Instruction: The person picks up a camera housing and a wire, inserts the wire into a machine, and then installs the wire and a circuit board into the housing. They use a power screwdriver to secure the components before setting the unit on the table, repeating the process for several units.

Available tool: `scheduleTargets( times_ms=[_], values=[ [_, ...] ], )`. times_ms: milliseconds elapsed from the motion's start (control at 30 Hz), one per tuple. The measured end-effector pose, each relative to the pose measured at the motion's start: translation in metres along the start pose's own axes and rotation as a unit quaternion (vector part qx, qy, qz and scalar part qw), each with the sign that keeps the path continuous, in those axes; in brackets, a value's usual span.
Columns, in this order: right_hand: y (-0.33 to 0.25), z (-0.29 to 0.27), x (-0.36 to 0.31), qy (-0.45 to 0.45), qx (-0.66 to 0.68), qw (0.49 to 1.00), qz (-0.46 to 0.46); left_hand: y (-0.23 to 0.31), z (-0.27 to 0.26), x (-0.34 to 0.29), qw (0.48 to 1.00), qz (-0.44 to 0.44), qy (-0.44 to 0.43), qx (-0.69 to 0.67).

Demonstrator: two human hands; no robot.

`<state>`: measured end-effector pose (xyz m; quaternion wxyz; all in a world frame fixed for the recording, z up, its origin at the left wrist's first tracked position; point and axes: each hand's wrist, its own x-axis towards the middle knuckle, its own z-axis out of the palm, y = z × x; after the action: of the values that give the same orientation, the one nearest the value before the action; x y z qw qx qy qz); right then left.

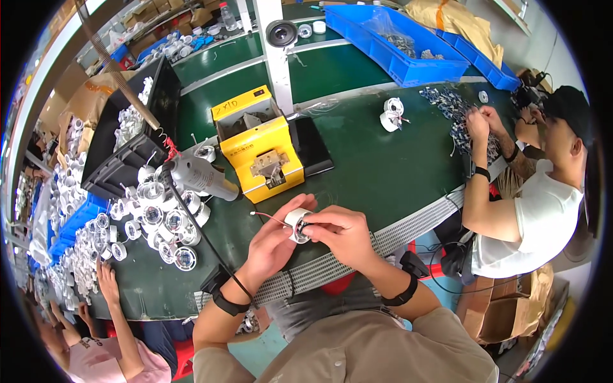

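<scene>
In front of me, near the table's front edge, a small white round housing (295, 217) is held between my two hands. My left hand (269, 250) is closed round its left side. My right hand (345, 237) has its thumb and fingers pinched at the open face, where dark and metallic parts show; whether it also pinches a small part is hidden. A thin red wire (271, 218) with a white plug trails to the left from the housing. Just beyond my hands stands a yellow machine (263, 153) with a metal fixture on its front.
Many white round housings (153, 214) are heaped at left, beside a grey-white canister (204, 177) and a black crate (105, 169). A black cable runs past my left forearm. Two joined housings (391, 115) stand farther right. Co-workers sit at both sides; a blue bin (408, 70) stands behind.
</scene>
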<state>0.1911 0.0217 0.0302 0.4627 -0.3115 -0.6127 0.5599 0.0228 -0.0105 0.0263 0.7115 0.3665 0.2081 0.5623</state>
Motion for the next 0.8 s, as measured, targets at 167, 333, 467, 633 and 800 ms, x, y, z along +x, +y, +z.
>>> scheduleTargets(
  times_ms=[167, 333, 467, 633, 800],
  values=[
    [0.003, -0.001, 0.003, 0.005, -0.200, 0.968, -0.150, 0.001, 0.000, -0.001, 1.000, -0.009, 0.000, -0.011],
    [0.019, 0.010, 0.002, 0.000, 0.070, 0.996, -0.052, -0.004, -0.001, -0.003, 0.999, 0.025, -0.046, 0.004],
    [0.020, -0.007, 0.000, 0.035, 0.050, 0.998, -0.023, -0.019, -0.003, 0.003, 0.972, -0.006, -0.010, 0.236],
    [-0.006, -0.001, 0.031, -0.060, -0.159, 0.985, 0.021, -0.010, -0.021, 0.002, 0.969, -0.062, 0.066, 0.231],
    [-0.031, 0.055, 0.065, 0.054, -0.246, 0.934, -0.252, -0.014, -0.036, -0.001, 0.974, -0.094, 0.143, 0.150]
  ],
)
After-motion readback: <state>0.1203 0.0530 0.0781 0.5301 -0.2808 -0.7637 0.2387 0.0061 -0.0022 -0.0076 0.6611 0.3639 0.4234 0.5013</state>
